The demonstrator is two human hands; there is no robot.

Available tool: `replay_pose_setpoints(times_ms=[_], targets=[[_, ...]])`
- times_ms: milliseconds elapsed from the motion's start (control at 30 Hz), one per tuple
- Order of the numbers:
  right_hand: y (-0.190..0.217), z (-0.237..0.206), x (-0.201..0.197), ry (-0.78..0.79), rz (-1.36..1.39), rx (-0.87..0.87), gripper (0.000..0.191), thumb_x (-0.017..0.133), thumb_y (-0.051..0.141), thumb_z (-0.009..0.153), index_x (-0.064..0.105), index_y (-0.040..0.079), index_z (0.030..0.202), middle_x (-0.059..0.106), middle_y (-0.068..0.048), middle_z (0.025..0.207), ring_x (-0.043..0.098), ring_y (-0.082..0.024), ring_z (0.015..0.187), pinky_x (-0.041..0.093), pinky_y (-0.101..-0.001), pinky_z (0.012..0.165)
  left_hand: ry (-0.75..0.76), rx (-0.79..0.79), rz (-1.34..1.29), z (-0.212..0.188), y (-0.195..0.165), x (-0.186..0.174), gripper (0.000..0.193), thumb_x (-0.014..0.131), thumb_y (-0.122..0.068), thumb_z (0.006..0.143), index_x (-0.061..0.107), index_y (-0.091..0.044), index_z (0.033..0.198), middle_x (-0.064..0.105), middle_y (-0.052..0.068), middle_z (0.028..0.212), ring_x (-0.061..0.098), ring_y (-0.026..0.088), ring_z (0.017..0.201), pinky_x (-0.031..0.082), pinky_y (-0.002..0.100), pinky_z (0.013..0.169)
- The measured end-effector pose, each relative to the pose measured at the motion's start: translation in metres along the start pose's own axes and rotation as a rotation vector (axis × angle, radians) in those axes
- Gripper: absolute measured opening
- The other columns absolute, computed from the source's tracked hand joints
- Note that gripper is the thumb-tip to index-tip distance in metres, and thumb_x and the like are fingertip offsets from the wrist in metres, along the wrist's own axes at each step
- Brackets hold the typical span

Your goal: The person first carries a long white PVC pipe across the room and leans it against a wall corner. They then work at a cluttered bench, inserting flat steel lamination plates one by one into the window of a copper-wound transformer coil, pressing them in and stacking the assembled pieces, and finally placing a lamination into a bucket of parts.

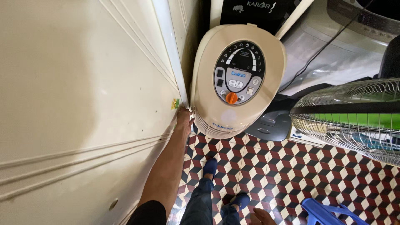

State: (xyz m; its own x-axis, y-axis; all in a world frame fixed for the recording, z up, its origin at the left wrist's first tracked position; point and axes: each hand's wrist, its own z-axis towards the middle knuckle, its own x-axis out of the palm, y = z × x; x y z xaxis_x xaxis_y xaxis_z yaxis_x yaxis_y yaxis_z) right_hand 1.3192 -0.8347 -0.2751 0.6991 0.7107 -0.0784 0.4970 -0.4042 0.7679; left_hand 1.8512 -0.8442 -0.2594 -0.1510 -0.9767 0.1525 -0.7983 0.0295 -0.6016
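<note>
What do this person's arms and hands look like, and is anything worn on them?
The left hand is bare, with no glove, ring or watch showing. Its forearm is bare too, up to a short black sleeve at the upper arm. Only part of the bare right hand shows at the bottom edge.

Centre top of the frame, an oval dark control panel with a pale grey screen patch and an orange knob. Left of it, a small yellow-green sticker on the cream door edge. Upper middle, a black sign with white markings.

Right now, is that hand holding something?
The left hand grips the cream door by its edge, beside the air cooler. The right hand holds nothing.
</note>
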Motion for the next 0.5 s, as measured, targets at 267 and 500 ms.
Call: replay_pose_setpoints(times_ms=[267,500], targets=[[0.024,0.024,0.041,0.050,-0.146,-0.039,0.058,0.074,0.013,0.090,0.048,0.002,0.141,0.056,-0.021,0.141,0.054,-0.034,0.134,0.047,-0.0463,0.110,-0.020,-0.001,-0.038,-0.007,-0.002,-0.037,0.033,0.062,-0.015,0.084,0.056,-0.019,0.117,0.060,0.000,0.107,0.058,0.020,0.098,0.050,0.048,0.084],[-0.007,0.031,0.026,0.396,0.190,-0.402,0.063,0.071,0.019,0.096,0.040,0.004,0.149,0.046,-0.022,0.153,0.044,-0.035,0.144,0.038,-0.0469,0.118,0.218,0.537,1.015,-0.079,0.021,-0.077,0.029,0.072,-0.029,0.080,0.067,-0.002,0.086,0.065,0.017,0.082,0.066,0.035,0.071,0.054,0.051,0.062]])
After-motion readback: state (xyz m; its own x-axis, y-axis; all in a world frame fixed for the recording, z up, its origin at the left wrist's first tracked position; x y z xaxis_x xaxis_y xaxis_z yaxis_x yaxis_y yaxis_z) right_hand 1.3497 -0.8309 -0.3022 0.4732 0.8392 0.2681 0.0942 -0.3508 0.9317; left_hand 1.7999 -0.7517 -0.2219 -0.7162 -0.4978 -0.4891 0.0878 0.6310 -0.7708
